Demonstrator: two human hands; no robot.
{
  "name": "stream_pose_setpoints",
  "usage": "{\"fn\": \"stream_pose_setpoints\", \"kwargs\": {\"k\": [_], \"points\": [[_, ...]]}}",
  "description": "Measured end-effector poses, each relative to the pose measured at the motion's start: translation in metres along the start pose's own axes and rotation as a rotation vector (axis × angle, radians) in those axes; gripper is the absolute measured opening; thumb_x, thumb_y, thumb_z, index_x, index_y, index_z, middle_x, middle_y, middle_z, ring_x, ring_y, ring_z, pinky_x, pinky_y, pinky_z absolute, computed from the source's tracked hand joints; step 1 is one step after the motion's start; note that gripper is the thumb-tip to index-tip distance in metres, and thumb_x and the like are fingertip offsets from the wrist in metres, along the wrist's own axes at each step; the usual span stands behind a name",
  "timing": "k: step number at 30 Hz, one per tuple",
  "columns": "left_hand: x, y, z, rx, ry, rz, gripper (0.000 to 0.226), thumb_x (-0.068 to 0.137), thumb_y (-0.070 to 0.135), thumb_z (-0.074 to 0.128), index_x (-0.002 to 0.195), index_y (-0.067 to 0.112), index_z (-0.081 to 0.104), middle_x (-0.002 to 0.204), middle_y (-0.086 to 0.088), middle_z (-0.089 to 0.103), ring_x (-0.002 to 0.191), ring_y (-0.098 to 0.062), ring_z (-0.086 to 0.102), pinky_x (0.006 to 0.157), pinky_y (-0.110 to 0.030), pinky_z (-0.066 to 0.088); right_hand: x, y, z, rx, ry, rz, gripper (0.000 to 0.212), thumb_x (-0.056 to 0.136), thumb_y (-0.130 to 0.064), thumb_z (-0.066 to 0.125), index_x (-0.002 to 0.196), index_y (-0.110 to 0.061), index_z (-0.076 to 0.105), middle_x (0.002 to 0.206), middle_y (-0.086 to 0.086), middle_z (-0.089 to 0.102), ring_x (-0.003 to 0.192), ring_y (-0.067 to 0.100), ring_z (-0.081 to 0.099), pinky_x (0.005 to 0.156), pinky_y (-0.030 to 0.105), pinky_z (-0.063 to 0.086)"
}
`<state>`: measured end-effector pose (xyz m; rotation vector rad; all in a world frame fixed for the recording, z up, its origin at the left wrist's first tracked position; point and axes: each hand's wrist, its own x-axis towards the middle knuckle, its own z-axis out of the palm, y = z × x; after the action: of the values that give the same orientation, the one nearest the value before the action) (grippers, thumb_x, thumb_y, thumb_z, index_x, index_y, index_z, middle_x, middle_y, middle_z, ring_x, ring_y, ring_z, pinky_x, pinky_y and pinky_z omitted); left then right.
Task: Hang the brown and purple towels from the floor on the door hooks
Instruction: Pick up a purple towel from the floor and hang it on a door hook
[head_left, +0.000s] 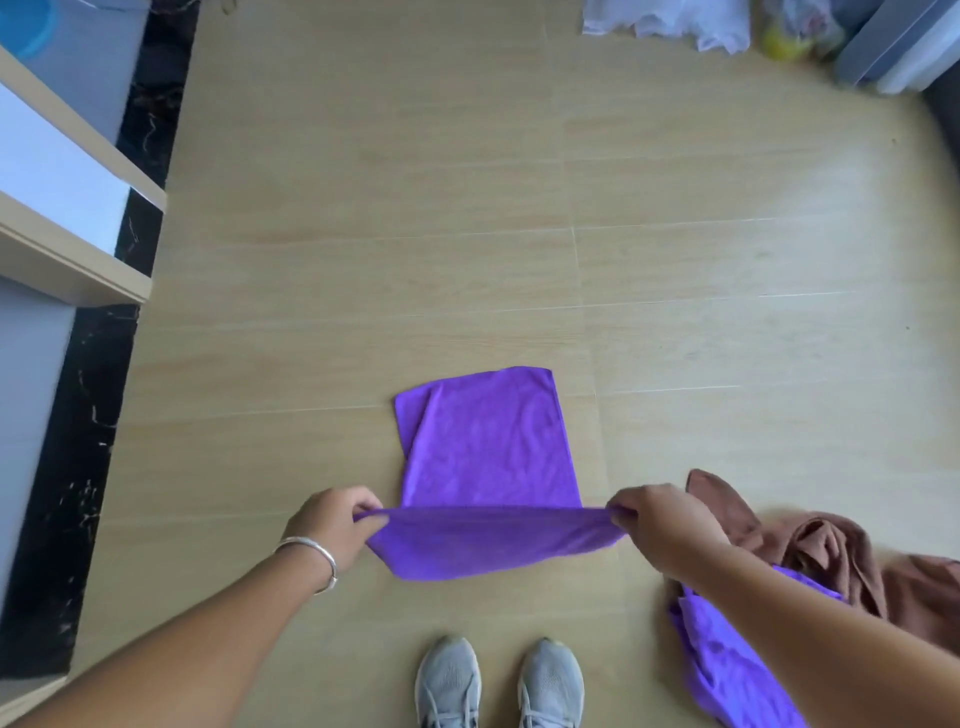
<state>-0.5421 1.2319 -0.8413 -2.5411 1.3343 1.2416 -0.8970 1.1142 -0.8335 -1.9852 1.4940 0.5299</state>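
Note:
A purple towel (485, 457) is stretched between my two hands above the wooden floor, its far end still trailing on the boards. My left hand (335, 525) pinches the near left corner and my right hand (660, 525) pinches the near right corner. On the floor at the lower right lies a crumpled brown towel (831, 551), with a second purple towel (727, 670) partly under my right forearm. No door hooks are in view.
My grey shoes (498, 686) stand at the bottom middle. A white and beige door frame or cabinet (67, 218) with a black marble sill runs along the left. White bags (670, 21) and a grey box (904, 47) sit at the far right.

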Motion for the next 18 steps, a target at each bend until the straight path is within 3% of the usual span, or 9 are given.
{"fn": "stream_pose_setpoints", "kwargs": {"k": [5, 9, 11, 14, 16, 18], "points": [[0.1, -0.019, 0.023, -0.302, 0.138, -0.083, 0.017, 0.083, 0.018, 0.072, 0.073, 0.029, 0.064, 0.072, 0.004, 0.069, 0.072, -0.021, 0.066, 0.063, -0.025, 0.045, 0.11, -0.006, 0.002, 0.265, 0.156, 0.078, 0.011, 0.082, -0.034, 0.069, 0.092, -0.029, 0.069, 0.082, -0.005, 0.065, 0.079, 0.02, 0.06, 0.064, 0.027, 0.044], [0.207, -0.04, 0.054, -0.281, 0.208, -0.115, 0.013, 0.086, 0.015, 0.064, 0.081, 0.027, 0.064, 0.087, 0.001, 0.072, 0.073, -0.016, 0.062, 0.065, -0.026, 0.042, 0.218, -0.009, 0.036, 0.348, 0.261, 0.095, 0.021, 0.083, -0.029, 0.069, 0.103, -0.025, 0.065, 0.083, -0.002, 0.062, 0.072, 0.019, 0.058, 0.06, 0.026, 0.04], [0.259, -0.048, 0.068, -0.262, 0.266, -0.106, 0.013, 0.087, 0.014, 0.061, 0.088, 0.026, 0.065, 0.093, 0.001, 0.072, 0.074, -0.015, 0.06, 0.066, -0.026, 0.041, 0.276, -0.01, 0.06, 0.385, 0.306, 0.082, 0.028, 0.086, -0.022, 0.066, 0.114, -0.021, 0.062, 0.091, 0.002, 0.066, 0.078, 0.022, 0.06, 0.065, 0.027, 0.042], [0.324, -0.055, 0.094, -0.221, 0.359, -0.033, 0.033, 0.089, 0.011, 0.056, 0.12, 0.02, 0.059, 0.119, -0.004, 0.065, 0.1, -0.023, 0.061, 0.083, -0.032, 0.048, 0.347, -0.01, 0.095, 0.413, 0.409, 0.076, 0.043, 0.087, -0.009, 0.055, 0.128, -0.018, 0.054, 0.117, 0.005, 0.065, 0.103, 0.026, 0.06, 0.082, 0.028, 0.046], [0.34, -0.058, 0.116, -0.102, 0.478, 0.054, 0.053, 0.088, 0.011, 0.057, 0.14, 0.015, 0.045, 0.137, -0.008, 0.05, 0.124, -0.028, 0.048, 0.1, -0.039, 0.042, 0.367, -0.01, 0.12, 0.32, 0.496, 0.021, 0.055, 0.082, -0.004, 0.052, 0.134, -0.018, 0.048, 0.131, 0.005, 0.053, 0.116, 0.027, 0.052, 0.088, 0.029, 0.042], [0.329, -0.059, 0.146, 0.032, 0.597, 0.302, 0.054, 0.087, 0.015, 0.057, 0.14, 0.008, 0.046, 0.141, -0.013, 0.047, 0.129, -0.032, 0.043, 0.106, -0.042, 0.038, 0.361, -0.007, 0.146, 0.138, 0.588, -0.262, 0.058, 0.075, -0.004, 0.059, 0.132, -0.015, 0.051, 0.133, 0.007, 0.05, 0.119, 0.03, 0.049, 0.096, 0.037, 0.043]]}}
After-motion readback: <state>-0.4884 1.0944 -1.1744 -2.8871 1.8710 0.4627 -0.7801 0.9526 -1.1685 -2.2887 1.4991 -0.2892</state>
